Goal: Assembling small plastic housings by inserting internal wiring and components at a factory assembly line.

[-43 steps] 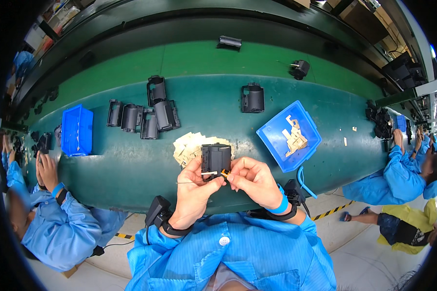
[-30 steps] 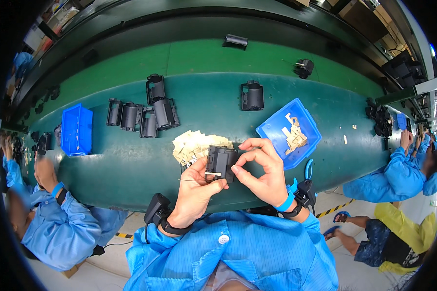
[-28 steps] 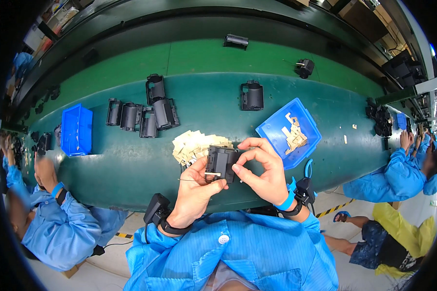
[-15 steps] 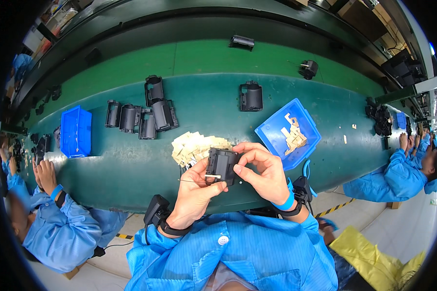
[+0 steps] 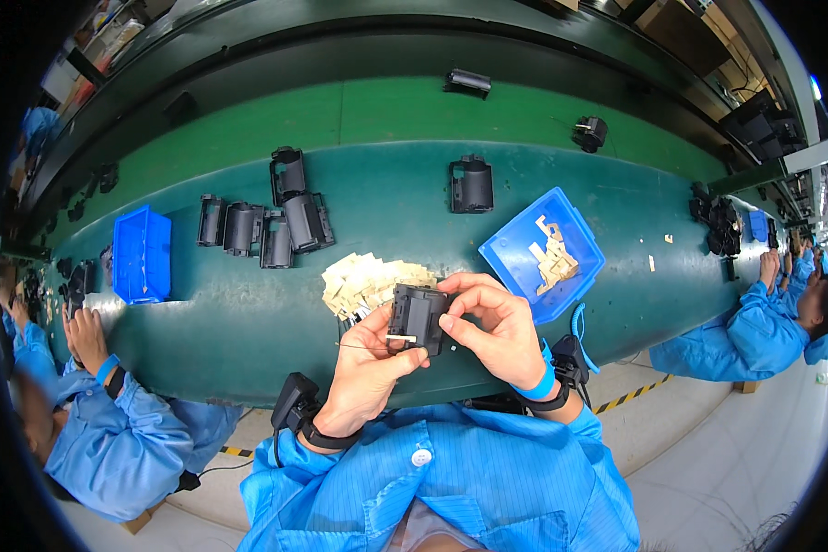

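Observation:
In front of my chest my left hand (image 5: 370, 375) grips a black plastic housing (image 5: 419, 315) from its lower left, thumb along the bottom edge. A small cream strip (image 5: 401, 339) sits at the housing's lower left corner, and a thin dark wire sticks out to the left there. My right hand (image 5: 494, 324) has its thumb and fingers bent together at the housing's right edge. Just beyond the housing lies a heap of cream-coloured flat pieces (image 5: 366, 283). To the right of it, a tilted blue bin (image 5: 499, 247) holds several more cream pieces.
Several black housings (image 5: 243, 226) lie left of centre; another housing (image 5: 472, 184) lies farther back. An empty blue bin (image 5: 143, 253) stands at left. On the green strip behind are two more black parts (image 5: 590, 133). Co-workers in blue sit at both sides.
My hands keep nearly the same hold on the housing. The view has shifted slightly. The yellow cloth and the person's part at the lower right are out of view.

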The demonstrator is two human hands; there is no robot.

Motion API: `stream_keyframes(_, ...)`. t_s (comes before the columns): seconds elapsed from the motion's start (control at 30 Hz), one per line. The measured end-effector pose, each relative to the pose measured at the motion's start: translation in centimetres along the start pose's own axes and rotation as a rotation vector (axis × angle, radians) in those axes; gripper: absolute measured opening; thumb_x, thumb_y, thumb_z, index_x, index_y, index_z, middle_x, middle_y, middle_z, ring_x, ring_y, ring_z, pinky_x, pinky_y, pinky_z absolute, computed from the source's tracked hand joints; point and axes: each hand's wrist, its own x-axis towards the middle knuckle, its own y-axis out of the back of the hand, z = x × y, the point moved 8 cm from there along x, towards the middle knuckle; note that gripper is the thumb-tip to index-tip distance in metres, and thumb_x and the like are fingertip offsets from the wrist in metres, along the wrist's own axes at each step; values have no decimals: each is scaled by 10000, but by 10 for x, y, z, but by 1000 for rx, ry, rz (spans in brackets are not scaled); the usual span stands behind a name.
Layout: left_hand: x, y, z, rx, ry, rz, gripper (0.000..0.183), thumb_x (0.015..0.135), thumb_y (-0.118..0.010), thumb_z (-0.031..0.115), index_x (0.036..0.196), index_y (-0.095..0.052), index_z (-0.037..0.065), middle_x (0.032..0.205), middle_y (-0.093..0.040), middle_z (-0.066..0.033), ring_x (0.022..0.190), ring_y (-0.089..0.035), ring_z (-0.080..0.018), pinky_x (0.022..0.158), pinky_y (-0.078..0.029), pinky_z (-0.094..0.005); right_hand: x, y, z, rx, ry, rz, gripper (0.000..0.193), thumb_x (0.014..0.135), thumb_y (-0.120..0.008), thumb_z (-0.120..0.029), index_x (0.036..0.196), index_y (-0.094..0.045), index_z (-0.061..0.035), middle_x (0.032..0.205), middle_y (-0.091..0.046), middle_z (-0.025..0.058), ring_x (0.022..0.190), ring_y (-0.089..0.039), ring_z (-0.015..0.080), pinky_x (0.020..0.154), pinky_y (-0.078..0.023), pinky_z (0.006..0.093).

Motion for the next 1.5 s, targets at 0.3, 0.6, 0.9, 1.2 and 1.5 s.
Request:
stream_keyframes(0.3, -1, 0, 1, -4, -8, -6, 501, 717, -650, -102, 1186, -491, -30, 1030, -622, -94, 812, -632, -126, 689, -532, -248, 0, -1, 3, 7, -10, 4, 48, 791, -641, 37, 812, -608, 9, 1153, -508, 116, 1018, -534, 164, 866, -464, 324)
stream_keyframes(0.6, 0, 1, 0, 14, 6, -10, 512, 738, -625, -116, 1221, -485, -17, 976, -632, -70, 783, -613, -115, 705, -517, -250, 0, 0, 3, -18, 13, 2, 50, 787, -650, 25, 814, -609, 15, 1149, -509, 113, 995, -554, 158, 852, -490, 311)
stream_keyframes(0.9, -1, 1, 0, 1, 7, -14, 516, 739, -622, -119, 1224, -479, -21, 980, -630, -74, 778, -610, -114, 706, -516, -248, 1, 0, 6, -13, 12, 8, 66, 781, -664, 21, 802, -601, 23, 1142, -509, 116, 1001, -560, 163, 859, -496, 302)
stream_keyframes(1.2, -7, -7, -2, -81, 124, -71, 498, 743, -625, -122, 1211, -492, -18, 979, -633, -74, 804, -623, -117, 702, -522, -251, -1, -17, 5, 182, -21, -88, 424, 757, -705, 2, 1082, -435, -25, 1145, -517, 131, 1124, -493, 197, 927, -448, 345)
stream_keyframes(1.5, -11, -2, -2, -155, 273, -224, 488, 767, -627, -62, 1229, -474, -24, 972, -628, -95, 795, -626, -127, 654, -531, -244, -2, -12, 10, 51, -115, -164, 426, 841, -637, -55, 1233, -480, 3, 1038, -598, 69, 919, -579, 116, 812, -477, 258)
